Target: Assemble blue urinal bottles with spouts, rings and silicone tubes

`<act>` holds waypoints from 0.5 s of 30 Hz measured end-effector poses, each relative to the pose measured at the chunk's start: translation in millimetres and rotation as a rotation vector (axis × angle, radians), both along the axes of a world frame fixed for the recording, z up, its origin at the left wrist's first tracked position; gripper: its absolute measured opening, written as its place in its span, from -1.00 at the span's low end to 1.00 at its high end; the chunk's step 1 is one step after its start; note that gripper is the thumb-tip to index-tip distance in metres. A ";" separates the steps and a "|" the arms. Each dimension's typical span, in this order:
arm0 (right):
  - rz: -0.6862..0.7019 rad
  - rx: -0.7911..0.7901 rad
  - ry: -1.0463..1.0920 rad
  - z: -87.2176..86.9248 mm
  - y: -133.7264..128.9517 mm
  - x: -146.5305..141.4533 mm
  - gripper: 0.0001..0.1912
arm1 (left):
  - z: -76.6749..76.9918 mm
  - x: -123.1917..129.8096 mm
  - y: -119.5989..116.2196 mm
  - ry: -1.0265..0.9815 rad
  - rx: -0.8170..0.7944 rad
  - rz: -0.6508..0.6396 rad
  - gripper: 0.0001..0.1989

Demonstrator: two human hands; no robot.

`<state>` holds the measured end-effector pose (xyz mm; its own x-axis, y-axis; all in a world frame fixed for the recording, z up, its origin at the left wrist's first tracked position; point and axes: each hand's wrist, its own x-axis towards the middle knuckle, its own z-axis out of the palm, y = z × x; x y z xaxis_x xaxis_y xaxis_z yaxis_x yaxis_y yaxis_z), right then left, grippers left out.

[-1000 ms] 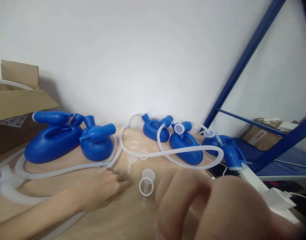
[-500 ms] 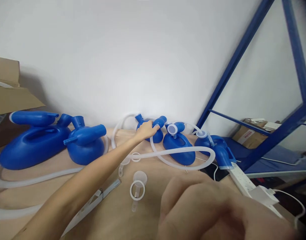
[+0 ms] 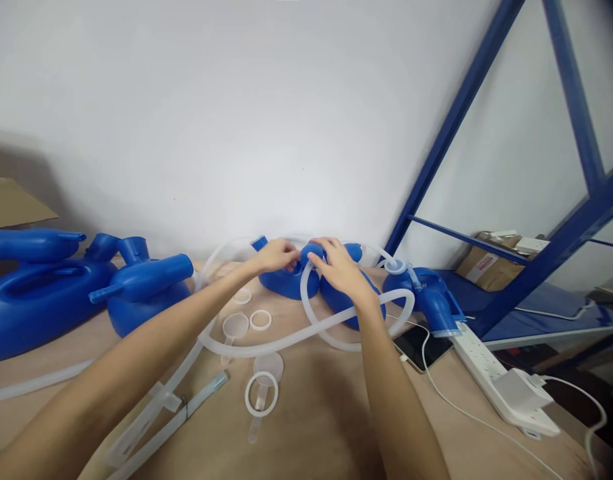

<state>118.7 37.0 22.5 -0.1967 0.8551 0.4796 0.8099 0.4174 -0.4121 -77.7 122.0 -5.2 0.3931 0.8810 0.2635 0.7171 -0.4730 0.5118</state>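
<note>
Both hands work at a blue plastic urinal bottle (image 3: 289, 283) by the wall. My left hand (image 3: 279, 257) is closed beside its upper part, the fingers bent together; what they pinch is hidden. My right hand (image 3: 339, 267) is wrapped over the rounded blue top piece (image 3: 312, 253), thumb on its near side. A translucent white hose (image 3: 309, 300) runs down from under the right hand and loops across the table. Just right, partly behind my right forearm, lies another blue bottle (image 3: 331, 300).
Two blue bottles, including a round one (image 3: 146, 307), stand left; another (image 3: 436, 300) stands right. Clear lids (image 3: 269, 367) with white rings (image 3: 261, 320) lie in front. A phone (image 3: 421, 343), power strip (image 3: 501, 387), cardboard box (image 3: 16, 203) and blue rack (image 3: 451, 113) surround them.
My right hand has moved from the near foreground to the bottle's top, beside my left hand. The left fingers have shifted slightly left off the bottle's top. The view has shifted.
</note>
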 end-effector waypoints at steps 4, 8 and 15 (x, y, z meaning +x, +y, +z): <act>-0.061 -0.138 -0.039 -23.0 16.0 2.3 -0.32 | -1.1 -39.2 29.7 0.278 0.223 0.000 -0.55; -0.069 -0.230 0.025 -23.9 14.1 -2.2 -0.18 | -4.7 -54.5 68.2 0.518 0.302 -0.092 -0.65; -0.141 -0.255 0.274 -52.4 47.2 11.9 -0.27 | 2.3 -54.5 108.2 0.732 0.352 -0.267 -0.82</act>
<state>130.5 84.2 -29.9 0.0364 0.9631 0.2667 0.6975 0.1666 -0.6969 -132.1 230.2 -2.9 0.7536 0.6492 0.1031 0.6518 -0.7175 -0.2457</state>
